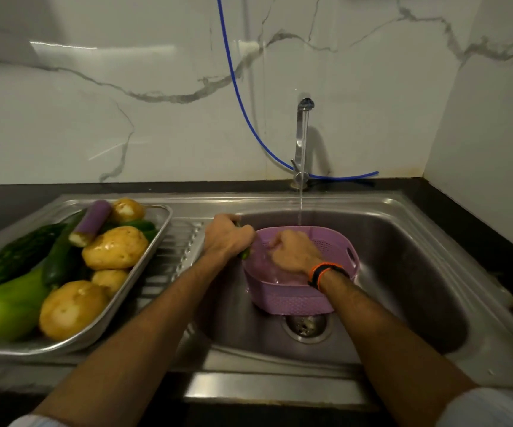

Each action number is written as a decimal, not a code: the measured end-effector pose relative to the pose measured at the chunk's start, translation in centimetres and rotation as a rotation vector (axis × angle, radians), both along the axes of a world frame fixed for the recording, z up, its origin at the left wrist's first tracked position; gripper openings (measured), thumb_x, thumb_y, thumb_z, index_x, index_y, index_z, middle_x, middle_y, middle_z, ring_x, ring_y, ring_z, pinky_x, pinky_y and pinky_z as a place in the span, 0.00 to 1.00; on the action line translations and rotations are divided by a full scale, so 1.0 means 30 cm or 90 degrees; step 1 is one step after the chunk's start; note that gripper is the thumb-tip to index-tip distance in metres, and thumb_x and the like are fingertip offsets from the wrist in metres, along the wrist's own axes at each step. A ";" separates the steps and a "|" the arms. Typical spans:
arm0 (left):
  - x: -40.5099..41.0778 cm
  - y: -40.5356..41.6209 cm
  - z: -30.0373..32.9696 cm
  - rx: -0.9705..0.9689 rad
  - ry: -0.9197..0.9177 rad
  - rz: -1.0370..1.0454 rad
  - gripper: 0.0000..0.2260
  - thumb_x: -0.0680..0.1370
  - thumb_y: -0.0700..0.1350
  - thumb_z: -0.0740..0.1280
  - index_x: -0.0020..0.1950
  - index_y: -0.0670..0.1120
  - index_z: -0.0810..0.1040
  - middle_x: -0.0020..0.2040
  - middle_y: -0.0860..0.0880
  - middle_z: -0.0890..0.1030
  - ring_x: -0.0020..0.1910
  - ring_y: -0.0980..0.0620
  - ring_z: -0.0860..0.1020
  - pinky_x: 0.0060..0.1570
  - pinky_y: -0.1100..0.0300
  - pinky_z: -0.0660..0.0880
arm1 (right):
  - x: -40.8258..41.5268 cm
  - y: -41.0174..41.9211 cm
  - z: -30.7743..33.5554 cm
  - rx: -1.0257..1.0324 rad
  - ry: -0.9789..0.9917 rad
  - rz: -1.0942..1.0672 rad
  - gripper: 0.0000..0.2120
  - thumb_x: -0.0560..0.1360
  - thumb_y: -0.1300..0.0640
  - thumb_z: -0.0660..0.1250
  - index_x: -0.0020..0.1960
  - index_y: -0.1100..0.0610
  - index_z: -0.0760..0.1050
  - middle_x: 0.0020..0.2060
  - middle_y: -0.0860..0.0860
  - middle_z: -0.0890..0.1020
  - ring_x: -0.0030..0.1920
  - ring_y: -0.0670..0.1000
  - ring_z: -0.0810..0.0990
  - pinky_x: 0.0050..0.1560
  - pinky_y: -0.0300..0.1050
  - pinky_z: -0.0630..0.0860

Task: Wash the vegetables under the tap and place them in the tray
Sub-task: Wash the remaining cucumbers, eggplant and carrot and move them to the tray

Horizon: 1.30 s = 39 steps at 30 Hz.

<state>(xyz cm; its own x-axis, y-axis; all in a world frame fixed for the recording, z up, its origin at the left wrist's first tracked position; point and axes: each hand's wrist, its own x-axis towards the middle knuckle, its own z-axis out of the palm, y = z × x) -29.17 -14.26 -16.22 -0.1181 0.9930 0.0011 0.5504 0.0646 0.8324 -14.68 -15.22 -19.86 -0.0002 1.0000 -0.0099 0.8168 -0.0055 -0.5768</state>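
Both hands at a purple basket in the sink under running tap; vegetable-filled tray alongside.

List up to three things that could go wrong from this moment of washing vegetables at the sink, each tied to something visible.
1. The left hand grips a wet green vegetable at the basket's edge; it could slip into the sink.
2. The tray is piled high; an added piece might roll off.
3. The running water could splash off the purple basket, where the right hand is.

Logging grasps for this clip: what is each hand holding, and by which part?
The left hand grips a green vegetable around its middle, only its tip showing. The right hand reaches into the purple basket; any hold cannot be told.
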 end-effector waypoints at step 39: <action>-0.318 -0.228 0.230 0.202 0.169 0.042 0.20 0.69 0.42 0.73 0.60 0.51 0.81 0.56 0.48 0.83 0.53 0.51 0.82 0.55 0.56 0.80 | -0.292 -0.123 0.200 0.115 -0.081 0.262 0.16 0.74 0.54 0.71 0.60 0.56 0.77 0.49 0.50 0.82 0.49 0.50 0.80 0.55 0.47 0.78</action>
<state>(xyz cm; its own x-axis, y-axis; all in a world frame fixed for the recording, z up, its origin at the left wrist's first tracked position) -38.72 -21.12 -9.33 -0.1354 0.9290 0.3445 0.7519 -0.1301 0.6463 -23.42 -18.91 -13.86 -0.4078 0.9024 0.1392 0.7941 0.4258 -0.4337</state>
